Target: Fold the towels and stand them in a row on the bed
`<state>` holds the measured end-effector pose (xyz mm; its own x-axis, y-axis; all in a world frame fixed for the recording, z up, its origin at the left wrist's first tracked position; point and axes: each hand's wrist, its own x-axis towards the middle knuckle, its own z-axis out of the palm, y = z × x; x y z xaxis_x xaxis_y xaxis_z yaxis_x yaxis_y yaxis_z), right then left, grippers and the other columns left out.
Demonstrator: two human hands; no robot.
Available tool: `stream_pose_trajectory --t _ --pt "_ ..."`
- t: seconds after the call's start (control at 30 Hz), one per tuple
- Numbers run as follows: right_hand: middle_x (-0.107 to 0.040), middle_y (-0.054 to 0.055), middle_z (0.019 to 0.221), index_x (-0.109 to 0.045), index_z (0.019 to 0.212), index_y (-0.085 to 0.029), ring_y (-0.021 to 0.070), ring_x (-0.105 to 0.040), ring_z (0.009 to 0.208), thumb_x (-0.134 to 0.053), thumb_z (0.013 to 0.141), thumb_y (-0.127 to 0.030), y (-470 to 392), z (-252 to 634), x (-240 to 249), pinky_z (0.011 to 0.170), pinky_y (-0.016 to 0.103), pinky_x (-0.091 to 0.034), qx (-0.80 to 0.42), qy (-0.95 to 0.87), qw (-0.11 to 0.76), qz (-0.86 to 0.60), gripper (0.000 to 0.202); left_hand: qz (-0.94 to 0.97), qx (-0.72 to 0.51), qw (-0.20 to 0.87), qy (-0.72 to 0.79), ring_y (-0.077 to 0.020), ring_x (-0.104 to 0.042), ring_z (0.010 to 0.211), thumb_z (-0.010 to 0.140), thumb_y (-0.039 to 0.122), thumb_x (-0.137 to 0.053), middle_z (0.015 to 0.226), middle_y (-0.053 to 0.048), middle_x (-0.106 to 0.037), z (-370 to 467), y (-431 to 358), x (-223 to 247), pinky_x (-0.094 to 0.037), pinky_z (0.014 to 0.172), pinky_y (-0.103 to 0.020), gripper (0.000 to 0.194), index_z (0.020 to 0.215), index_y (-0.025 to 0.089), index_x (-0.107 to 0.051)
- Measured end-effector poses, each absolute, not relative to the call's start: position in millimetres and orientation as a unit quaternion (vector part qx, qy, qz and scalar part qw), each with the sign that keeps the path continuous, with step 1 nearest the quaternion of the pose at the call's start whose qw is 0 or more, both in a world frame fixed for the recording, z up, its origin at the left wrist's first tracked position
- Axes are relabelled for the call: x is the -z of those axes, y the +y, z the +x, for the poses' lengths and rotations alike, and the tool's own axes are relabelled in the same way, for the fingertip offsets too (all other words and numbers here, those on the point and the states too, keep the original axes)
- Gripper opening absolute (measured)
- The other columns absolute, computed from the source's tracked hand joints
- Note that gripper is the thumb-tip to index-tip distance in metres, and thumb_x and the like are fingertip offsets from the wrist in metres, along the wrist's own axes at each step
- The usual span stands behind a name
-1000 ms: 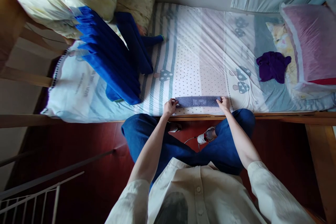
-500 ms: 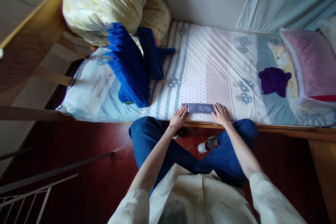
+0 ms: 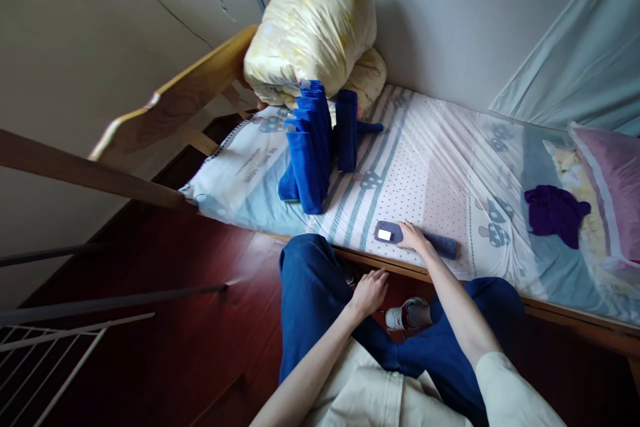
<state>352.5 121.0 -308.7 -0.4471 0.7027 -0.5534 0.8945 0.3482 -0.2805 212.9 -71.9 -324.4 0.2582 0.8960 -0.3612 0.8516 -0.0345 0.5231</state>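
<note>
A greyish-blue towel [image 3: 441,245], folded into a narrow strip with a white label at its left end, lies near the front edge of the bed. My right hand [image 3: 413,237] grips it around the middle, thumb on the near side and fingers over the far side. Below the bed edge, my left hand [image 3: 371,291] hovers by my left knee, apart from the towel. It holds nothing, and its fingers are loosely bent and slightly apart. Several bright blue folded towels [image 3: 311,160] stand in a row to the left, with a darker folded blue one [image 3: 347,130] beside them.
A yellowish quilt bundle [image 3: 313,27] is piled at the bed's left end by the wooden headboard [image 3: 175,103]. A crumpled purple cloth [image 3: 556,212] and a pink pillow [image 3: 617,193] lie on the right. A white metal rack [image 3: 55,360] stands at lower left.
My left hand has left the towel and drawn back towards my knee. My right hand has shifted from the towel's right end to its middle and grasped it. The view has swung left.
</note>
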Motion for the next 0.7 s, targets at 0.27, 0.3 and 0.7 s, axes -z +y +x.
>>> stream_pose_trajectory --t 0.27,0.3,0.7 --pt "-0.068 0.015 0.131 -0.057 0.133 -0.017 0.0294 -0.063 0.125 -0.085 0.065 -0.020 143 321 305 0.097 0.032 -0.049 0.267 0.779 0.249 0.509 0.074 0.674 -0.006 0.416 0.610 -0.0285 -0.066 0.118 0.099 0.023 -0.042 0.123 -0.014 -0.071 213 -45 317 -0.052 0.101 -0.043 0.032 0.120 0.018 -0.065" --pt "-0.069 0.014 0.130 -0.059 0.130 -0.017 0.0293 -0.064 0.124 -0.085 0.065 -0.020 144 321 304 0.096 0.032 -0.050 0.268 0.779 0.247 0.510 0.071 0.666 -0.020 0.426 0.612 -0.0283 -0.066 0.118 0.099 0.023 -0.041 0.123 -0.013 -0.071 213 -42 319 -0.052 0.101 -0.042 0.032 0.120 0.018 -0.065" --pt "-0.076 0.012 0.114 -0.066 0.113 -0.019 0.0281 -0.071 0.107 -0.079 0.070 -0.026 143 280 291 0.084 0.032 -0.055 0.319 0.772 0.095 0.541 0.046 0.375 -0.365 0.559 0.643 -0.0268 -0.069 0.116 0.085 0.019 -0.061 0.135 -0.018 -0.066 227 -1 361 -0.057 0.100 -0.041 0.053 0.137 0.016 -0.052"
